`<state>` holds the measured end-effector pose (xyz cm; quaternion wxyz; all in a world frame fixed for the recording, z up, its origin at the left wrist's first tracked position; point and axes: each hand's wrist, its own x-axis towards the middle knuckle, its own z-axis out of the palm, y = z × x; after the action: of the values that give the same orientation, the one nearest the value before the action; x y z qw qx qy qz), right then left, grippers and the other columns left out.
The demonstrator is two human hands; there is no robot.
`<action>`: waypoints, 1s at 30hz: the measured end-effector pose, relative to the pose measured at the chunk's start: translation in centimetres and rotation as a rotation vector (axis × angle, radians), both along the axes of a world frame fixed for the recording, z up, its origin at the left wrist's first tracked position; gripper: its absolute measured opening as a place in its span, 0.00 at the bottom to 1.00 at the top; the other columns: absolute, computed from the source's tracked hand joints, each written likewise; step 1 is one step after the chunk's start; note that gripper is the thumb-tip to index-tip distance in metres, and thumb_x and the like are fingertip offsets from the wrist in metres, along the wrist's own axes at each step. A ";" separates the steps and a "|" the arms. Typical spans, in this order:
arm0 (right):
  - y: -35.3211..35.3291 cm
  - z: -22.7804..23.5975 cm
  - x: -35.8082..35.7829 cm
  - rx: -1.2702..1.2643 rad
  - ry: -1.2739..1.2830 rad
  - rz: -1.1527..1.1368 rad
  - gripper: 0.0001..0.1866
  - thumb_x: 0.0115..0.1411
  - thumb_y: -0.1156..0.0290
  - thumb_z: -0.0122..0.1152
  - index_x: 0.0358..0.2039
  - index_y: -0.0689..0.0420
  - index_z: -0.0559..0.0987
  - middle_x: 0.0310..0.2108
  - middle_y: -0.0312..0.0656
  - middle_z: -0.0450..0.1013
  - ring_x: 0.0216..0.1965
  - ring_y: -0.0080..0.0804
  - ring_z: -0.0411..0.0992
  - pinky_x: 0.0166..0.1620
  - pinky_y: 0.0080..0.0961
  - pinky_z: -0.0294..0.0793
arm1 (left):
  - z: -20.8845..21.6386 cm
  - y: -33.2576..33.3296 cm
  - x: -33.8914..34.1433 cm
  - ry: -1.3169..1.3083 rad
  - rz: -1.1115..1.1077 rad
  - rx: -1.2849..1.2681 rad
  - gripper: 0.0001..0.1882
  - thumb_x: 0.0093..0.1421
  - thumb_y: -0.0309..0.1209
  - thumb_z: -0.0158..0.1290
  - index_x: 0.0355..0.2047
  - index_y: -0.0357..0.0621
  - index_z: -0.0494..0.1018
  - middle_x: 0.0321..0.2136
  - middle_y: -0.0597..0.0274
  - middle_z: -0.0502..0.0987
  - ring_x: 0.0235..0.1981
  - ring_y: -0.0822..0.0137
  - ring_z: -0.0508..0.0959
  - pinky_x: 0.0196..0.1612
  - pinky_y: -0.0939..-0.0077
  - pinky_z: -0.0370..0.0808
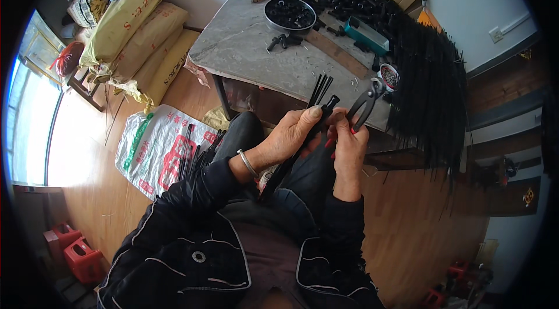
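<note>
My left hand (291, 131), closed, grips a bundle of thin black rods (320, 89) in front of the table edge. Its thumb presses beside a short black tubular piece (331, 103) at the bundle's upper end. To its right, my right hand (350, 149) is closed round the red handles of dark metal pincers (368, 104), whose jaws point up toward the table. The right fingertips almost meet the left hand near the tubular piece. Whether they also touch it is hidden. The lower ends of the rods reach down over my lap.
On the grey table (227, 35) are a metal bowl (266, 13) of black parts, a teal box (368, 34), a flat strip (338, 54) and a small cup (389, 73) of metal bits. Long black rods (428, 82) overhang its right side. A white sack (148, 149) lies left, near stacked sacks (145, 41).
</note>
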<state>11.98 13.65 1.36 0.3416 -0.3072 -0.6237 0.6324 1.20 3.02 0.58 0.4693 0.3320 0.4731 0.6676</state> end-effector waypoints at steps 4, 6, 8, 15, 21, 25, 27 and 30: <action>0.2 -1.4 0.4 -0.260 0.170 0.019 0.13 0.63 0.60 0.60 0.34 0.58 0.76 0.28 0.34 0.71 0.25 0.19 0.65 0.28 0.19 0.65 | -0.2 -0.1 0.0 -0.016 0.110 -0.016 0.30 0.68 0.56 0.37 0.38 0.38 0.71 0.17 0.67 0.69 0.15 0.78 0.67 0.17 0.83 0.63; -0.1 -1.8 1.0 -0.452 0.284 0.222 0.15 0.63 0.58 0.58 0.31 0.58 0.74 0.30 0.35 0.68 0.25 0.22 0.63 0.29 0.23 0.65 | -0.2 -0.2 0.0 -0.035 0.147 -0.001 0.31 0.68 0.56 0.38 0.41 0.36 0.70 0.18 0.67 0.69 0.15 0.78 0.67 0.18 0.84 0.64; -0.9 -2.2 0.7 -0.533 0.297 0.236 0.16 0.64 0.58 0.58 0.30 0.59 0.73 0.31 0.36 0.67 0.25 0.24 0.62 0.30 0.26 0.65 | 0.0 -0.2 0.1 -0.056 0.184 0.015 0.32 0.67 0.56 0.39 0.43 0.35 0.70 0.19 0.67 0.69 0.16 0.79 0.67 0.19 0.84 0.65; -2.9 -1.8 -0.3 -0.434 0.232 0.190 0.16 0.65 0.58 0.56 0.32 0.59 0.75 0.25 0.35 0.67 0.24 0.25 0.66 0.28 0.23 0.67 | -0.5 -0.4 0.2 0.001 0.221 0.014 0.30 0.68 0.55 0.40 0.44 0.36 0.69 0.25 0.66 0.71 0.18 0.79 0.69 0.20 0.84 0.66; -3.7 -1.7 -0.8 -0.237 0.114 0.076 0.13 0.66 0.61 0.55 0.33 0.59 0.75 0.25 0.33 0.70 0.24 0.20 0.68 0.27 0.19 0.67 | -0.9 -0.3 0.2 0.050 0.293 0.034 0.27 0.68 0.53 0.41 0.43 0.37 0.68 0.28 0.66 0.73 0.22 0.80 0.71 0.24 0.85 0.67; -4.3 -1.4 -1.1 -0.217 0.101 -0.016 0.12 0.66 0.61 0.56 0.35 0.57 0.75 0.27 0.32 0.72 0.25 0.18 0.69 0.28 0.17 0.68 | -1.6 0.0 0.4 0.070 0.296 0.040 0.24 0.69 0.50 0.41 0.43 0.38 0.68 0.33 0.66 0.74 0.29 0.80 0.72 0.29 0.86 0.69; -4.3 -1.5 -1.0 -0.221 0.111 0.023 0.12 0.66 0.61 0.56 0.35 0.58 0.75 0.28 0.32 0.72 0.26 0.18 0.69 0.30 0.17 0.68 | -0.9 -0.3 0.4 0.026 0.308 0.014 0.22 0.69 0.49 0.44 0.38 0.38 0.68 0.26 0.67 0.71 0.25 0.81 0.69 0.25 0.84 0.68; -4.2 -1.9 -1.1 -0.237 0.135 0.020 0.12 0.66 0.61 0.56 0.37 0.58 0.74 0.29 0.31 0.72 0.28 0.18 0.70 0.32 0.18 0.69 | -1.2 0.1 0.6 0.006 0.353 0.042 0.21 0.68 0.48 0.46 0.33 0.38 0.67 0.20 0.68 0.68 0.21 0.81 0.67 0.21 0.81 0.66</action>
<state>10.85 9.42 -0.57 0.3379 -0.2958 -0.5233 0.7242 1.85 3.07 -0.60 0.3365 0.2552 0.5115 0.7484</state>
